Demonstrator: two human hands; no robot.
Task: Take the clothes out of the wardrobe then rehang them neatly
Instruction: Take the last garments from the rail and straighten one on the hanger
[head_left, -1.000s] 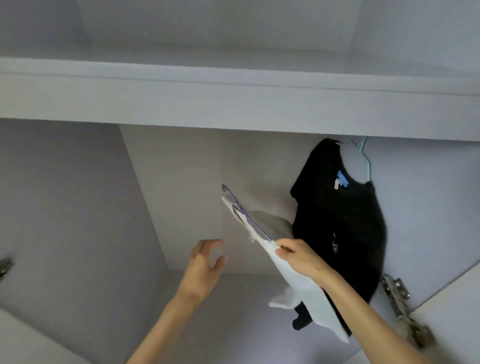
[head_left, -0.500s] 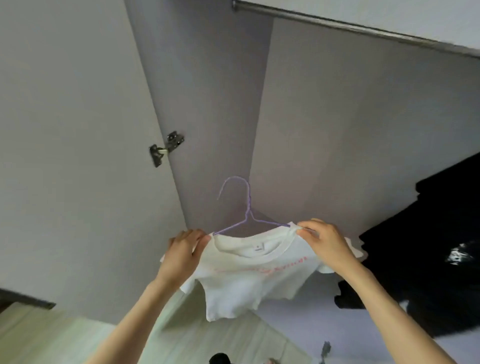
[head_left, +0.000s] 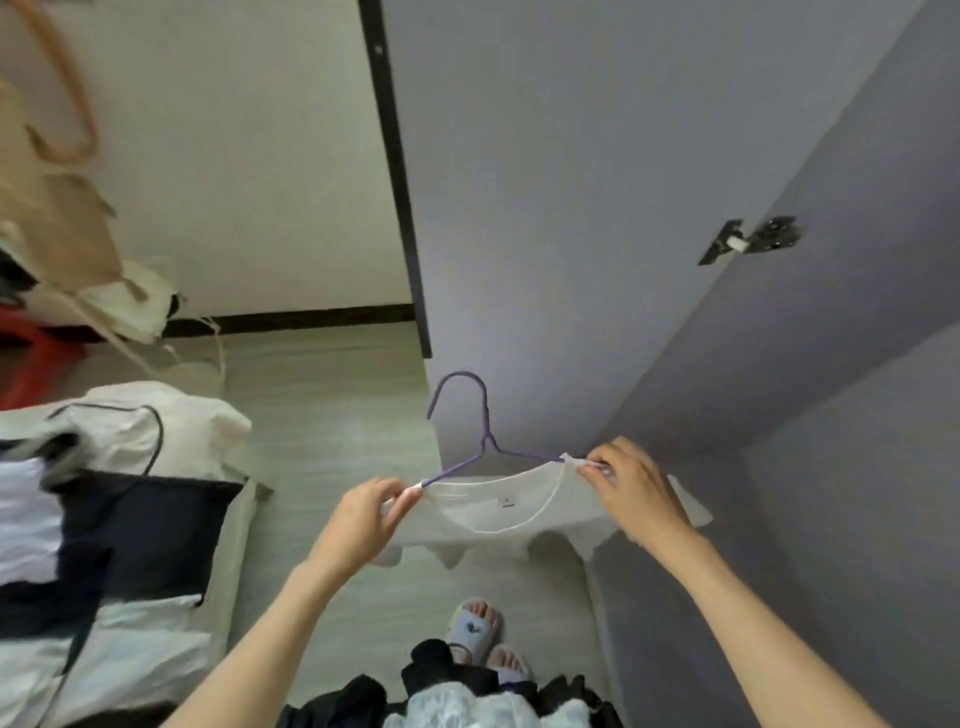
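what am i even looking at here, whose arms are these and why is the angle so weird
There is no machine here. The picture comes from a wide-angle camera worn on a person's head, looking down, so the arms are that person's own and the edges look bent. The left hand and right hand each pinch a shoulder of a white t-shirt that hangs on a purple hanger, held in the air beside an open wardrobe door. Below are the person's feet in slippers on the floor. To the left lies a bed with dark and white fabric on it.
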